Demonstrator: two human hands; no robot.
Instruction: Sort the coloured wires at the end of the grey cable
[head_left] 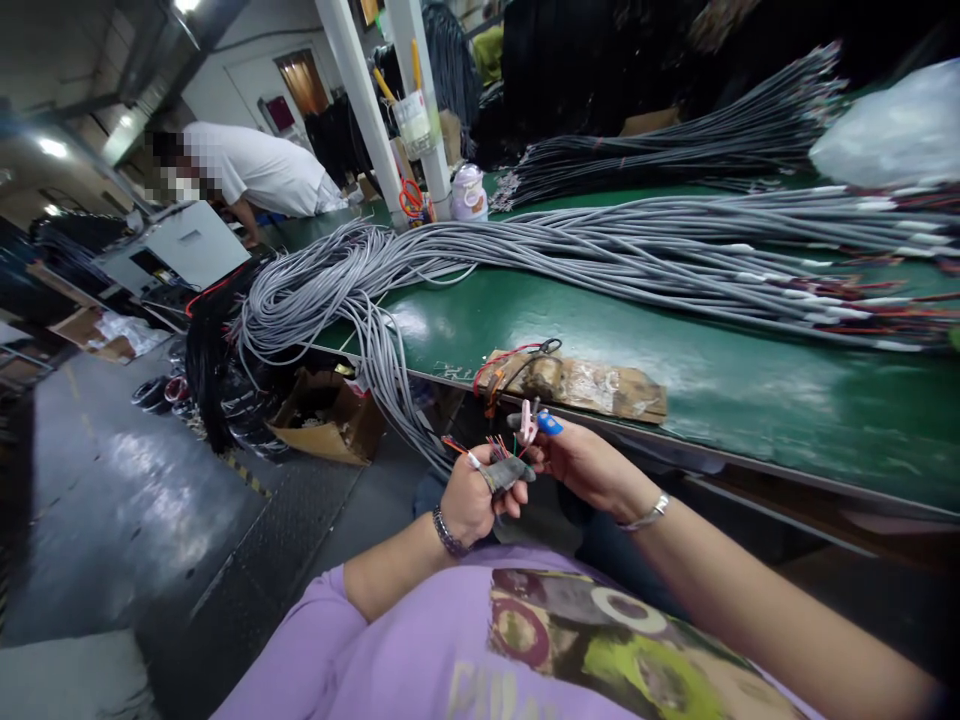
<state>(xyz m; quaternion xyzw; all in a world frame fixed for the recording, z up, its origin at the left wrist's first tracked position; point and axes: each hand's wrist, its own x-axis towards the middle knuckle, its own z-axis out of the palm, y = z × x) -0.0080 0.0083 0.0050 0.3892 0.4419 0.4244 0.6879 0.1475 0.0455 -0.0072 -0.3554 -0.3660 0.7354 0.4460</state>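
My left hand (pixel 472 500) is closed round the end of a grey cable, its thumb covered by a dark grey finger sleeve. Thin coloured wires (pixel 496 450) fan out above its fingers. Right beside it, my right hand (pixel 581 462) is closed in a pinch at the tips of these wires; exactly which strands it grips is too small to tell. Blue wrapping (pixel 550 423) covers its thumb, and a pink wrapping or piece (pixel 528 424) shows at the fingers. Both hands are just off the front edge of the green table (pixel 735 400).
A long bundle of grey cables (pixel 480 245) lies across the table and hangs over its edge. Near the hands is a taped wooden board (pixel 615 388). Black cables (pixel 660 140), a plastic bag (pixel 892 130) and a purple container (pixel 469 192) lie behind. Another person (pixel 259 170) bends over at left.
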